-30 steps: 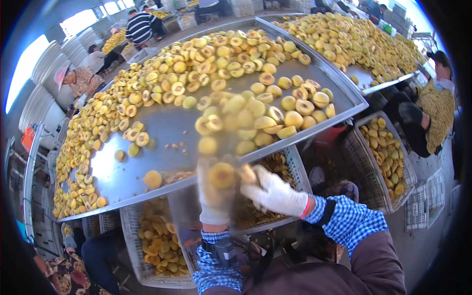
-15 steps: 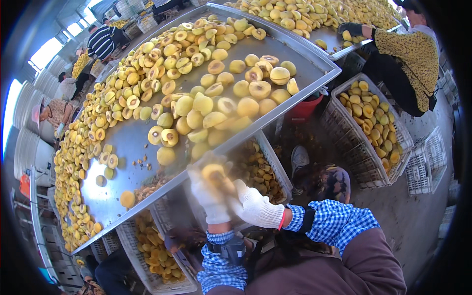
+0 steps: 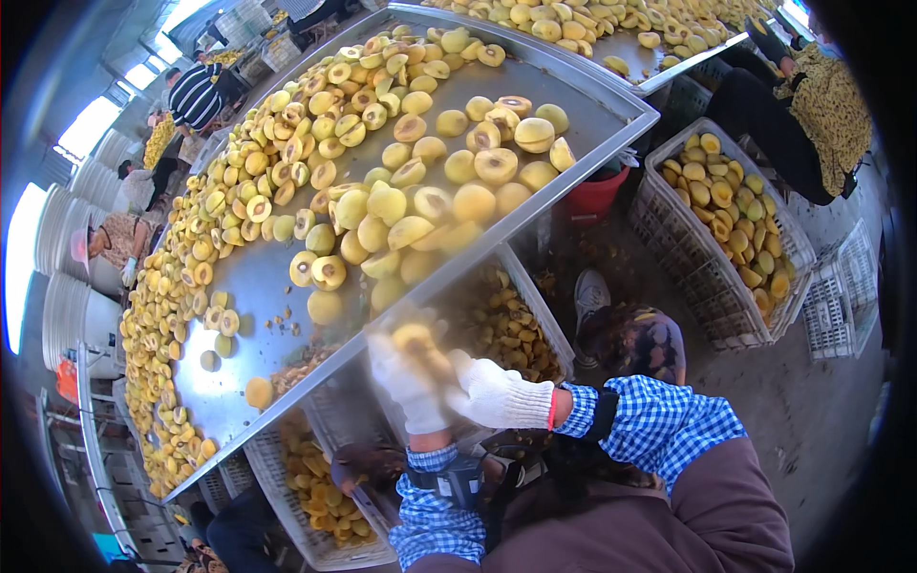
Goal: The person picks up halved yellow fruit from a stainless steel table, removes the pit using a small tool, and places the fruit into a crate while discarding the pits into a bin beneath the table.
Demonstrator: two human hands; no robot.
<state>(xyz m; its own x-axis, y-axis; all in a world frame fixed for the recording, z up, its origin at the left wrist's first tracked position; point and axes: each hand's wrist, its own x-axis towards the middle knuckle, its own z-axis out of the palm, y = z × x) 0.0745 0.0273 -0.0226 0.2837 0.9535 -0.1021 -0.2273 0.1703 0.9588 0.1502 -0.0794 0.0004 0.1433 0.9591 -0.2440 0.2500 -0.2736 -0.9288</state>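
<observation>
In front of my body, beside the edge of the metal table (image 3: 573,81), my white-gloved hands meet. My left hand (image 3: 406,390) is closed around a yellow peach half (image 3: 418,346), which is blurred and cut side up. My right hand (image 3: 501,393), also gloved, presses in against it from the right. Its fingers are curled, and blur hides whatever they grip. Many yellow peach halves (image 3: 387,203) are heaped on the table, several still with brown pits. Below my hands stands a crate (image 3: 538,307) of peach pieces.
Another peach-filled crate (image 3: 680,258) stands at right, with an empty white crate (image 3: 841,291) beside it. A red bucket (image 3: 597,196) sits under the table corner. Lower left is a further crate (image 3: 287,492) of pieces. Co-workers sit at far left and upper right.
The view has shifted slightly. My hands stay together on the peach half, with little change in their pose. At upper right, a co-worker's arm and body have moved.
</observation>
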